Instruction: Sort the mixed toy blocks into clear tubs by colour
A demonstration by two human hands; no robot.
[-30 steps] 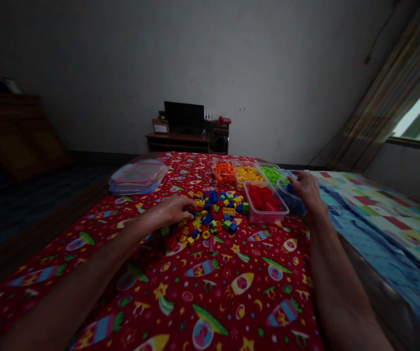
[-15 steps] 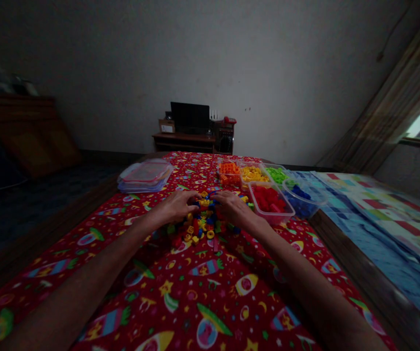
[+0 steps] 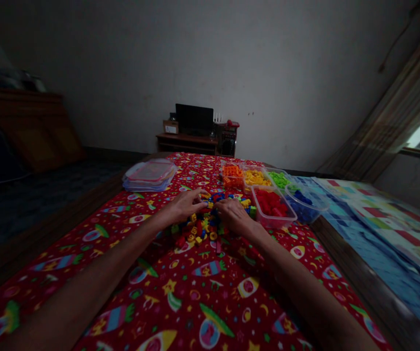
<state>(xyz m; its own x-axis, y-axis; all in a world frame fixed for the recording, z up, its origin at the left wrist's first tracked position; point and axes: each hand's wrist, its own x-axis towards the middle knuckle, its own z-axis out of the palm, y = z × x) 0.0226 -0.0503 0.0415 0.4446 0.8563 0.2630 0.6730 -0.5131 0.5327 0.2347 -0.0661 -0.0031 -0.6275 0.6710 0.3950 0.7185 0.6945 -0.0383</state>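
Note:
A mixed pile of small toy building bricks [image 3: 203, 228] in yellow, red, blue and green lies on the red patterned tablecloth. My left hand [image 3: 187, 204] is at the pile's left side, thumb and fingers apart, with no brick visibly held. Across from it, my right hand [image 3: 233, 214] reaches into the pile with its fingers curled and close together; whatever they hold is hidden. Just right of that hand stands a clear box of red bricks [image 3: 272, 204]. A pink strip-shaped piece [image 3: 218, 246] lies at the pile's near edge.
Behind the red box are clear containers of orange bricks [image 3: 232, 171], yellow bricks [image 3: 256, 177] and green bricks [image 3: 278, 179]. A round tub of blue bricks [image 3: 302, 199] sits at the table's right edge. Stacked plastic lids [image 3: 150, 175] lie at the left, and a bed [image 3: 378, 219] adjoins the right.
My right hand's fingers have drawn in and curled, and more blue and red bricks show beyond them. My left hand stays by the pile with its fingers apart. The view has shifted slightly.

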